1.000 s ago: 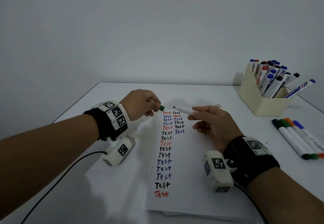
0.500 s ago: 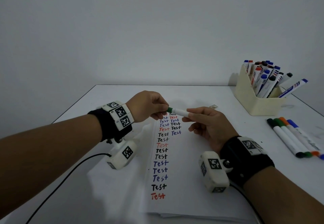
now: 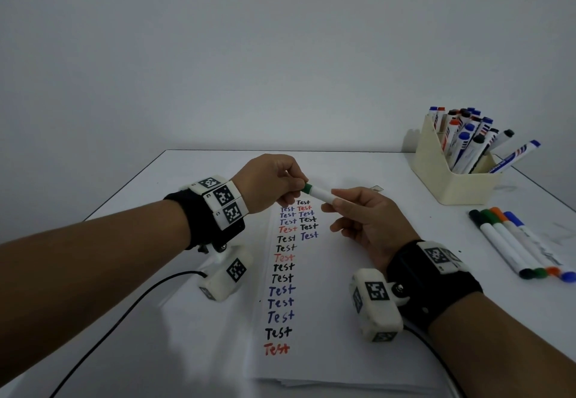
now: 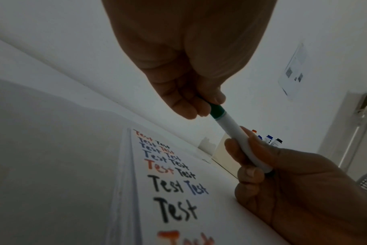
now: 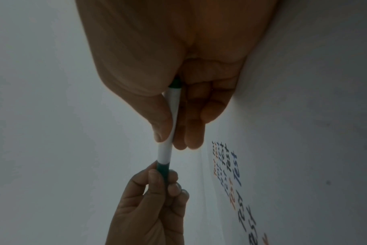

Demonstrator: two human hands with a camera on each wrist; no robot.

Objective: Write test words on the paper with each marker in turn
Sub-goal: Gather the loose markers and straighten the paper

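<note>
From the head view, the left hand [image 3: 268,184] pinches the green cap [image 3: 307,188] of a white marker [image 3: 322,194], while the right hand [image 3: 367,220] grips the barrel; the cap sits on the marker's end, and the marker is held level above the top of the paper [image 3: 327,319], clear of it. The paper lies on the white table [image 3: 156,198] and carries two columns of the word "Test" in black, blue and red. A cream holder [image 3: 452,185] full of markers stands at the far right of the table, and four capped markers [image 3: 523,244] lie side by side on the table nearer than it. In the left wrist view, the left hand's fingertips [image 4: 191,109] close round the green cap [image 4: 217,111], and the right hand [image 4: 293,182] wraps the white barrel [image 4: 241,140] below, above the written lines. In the right wrist view, the right hand's thumb [image 5: 159,122] and fingers clamp the barrel [image 5: 168,132], with a green end plug showing by the palm, and the left hand [image 5: 153,207] pinches the cap [image 5: 163,170].
</note>
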